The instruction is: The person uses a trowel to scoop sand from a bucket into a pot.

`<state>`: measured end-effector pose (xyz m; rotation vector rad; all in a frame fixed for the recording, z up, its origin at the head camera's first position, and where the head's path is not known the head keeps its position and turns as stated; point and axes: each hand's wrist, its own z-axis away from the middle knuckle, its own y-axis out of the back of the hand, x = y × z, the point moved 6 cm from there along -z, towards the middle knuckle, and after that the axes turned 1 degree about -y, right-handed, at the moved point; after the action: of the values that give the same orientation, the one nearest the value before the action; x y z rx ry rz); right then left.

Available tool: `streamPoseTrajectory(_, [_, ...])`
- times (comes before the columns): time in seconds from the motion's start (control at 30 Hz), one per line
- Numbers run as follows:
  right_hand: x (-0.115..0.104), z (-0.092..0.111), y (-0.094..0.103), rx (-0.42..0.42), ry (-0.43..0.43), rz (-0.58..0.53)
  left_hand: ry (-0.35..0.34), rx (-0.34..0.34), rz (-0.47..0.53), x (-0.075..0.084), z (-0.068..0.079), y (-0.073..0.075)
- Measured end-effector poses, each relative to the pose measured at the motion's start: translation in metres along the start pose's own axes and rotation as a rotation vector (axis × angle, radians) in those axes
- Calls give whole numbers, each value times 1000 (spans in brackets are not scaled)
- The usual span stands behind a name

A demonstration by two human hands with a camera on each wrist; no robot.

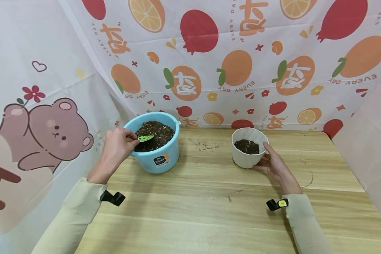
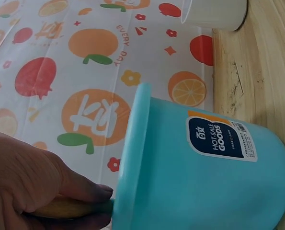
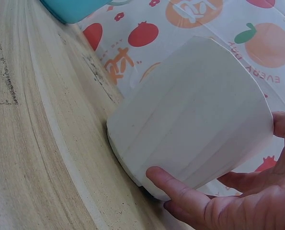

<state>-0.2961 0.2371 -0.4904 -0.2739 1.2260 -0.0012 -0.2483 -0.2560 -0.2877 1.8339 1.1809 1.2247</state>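
Observation:
My left hand (image 1: 119,146) pinches the wooden handle (image 2: 68,208) of a small trowel with a green blade (image 1: 145,138). The blade lies over dark soil (image 1: 155,132) inside a light blue bucket (image 1: 157,160), and the hand is at the bucket's near left rim. In the left wrist view the bucket wall hides the blade. On the right, a white faceted flower pot (image 1: 246,160) stands on the table with some soil (image 1: 248,146) in it. Thumb and fingers of my right hand (image 1: 274,163) hold this pot by its right side, the thumb at the rim.
The wooden table (image 1: 203,204) has a few dark soil crumbs and smudges between bucket and pot. Directly behind both containers hangs a fruit-printed cloth (image 1: 203,81). A bear-printed cloth (image 1: 60,130) closes the left side, and a pale sheet (image 1: 374,141) the right.

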Motion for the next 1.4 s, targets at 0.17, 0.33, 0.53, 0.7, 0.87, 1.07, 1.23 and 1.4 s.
streamPoseTrajectory(0.17, [0, 0, 0, 0, 2, -1, 6, 1, 13, -6, -2, -7])
streamPoseTrajectory(0.33, [0, 0, -1, -9, 5, 5, -4, 10, 17, -10, -3, -13])
streamPoseTrajectory(0.53, [0, -1, -2, -13, 3, -2, -24, 29, 12, -14, -7, -21])
streamPoseTrajectory(0.7, [0, -1, -1, -9, 3, -5, -28, 36, 22, -16, -10, -27])
streamPoseTrajectory(0.87, [0, -1, 0, -8, 6, 1, -36, 58, 12, -14, -14, -30])
streamPoseTrajectory(1.07, [-1, -1, 0, -8, 4, -3, -15, 70, 22, -15, -16, -36])
streamPoseTrajectory(1.23, [-1, 0, 0, -10, -1, -1, -7, 75, 21, -16, -20, -41])
streamPoseTrajectory(1.4, [-1, -1, 0, -12, 0, -4, -13, 82, 14, -15, -24, -41])
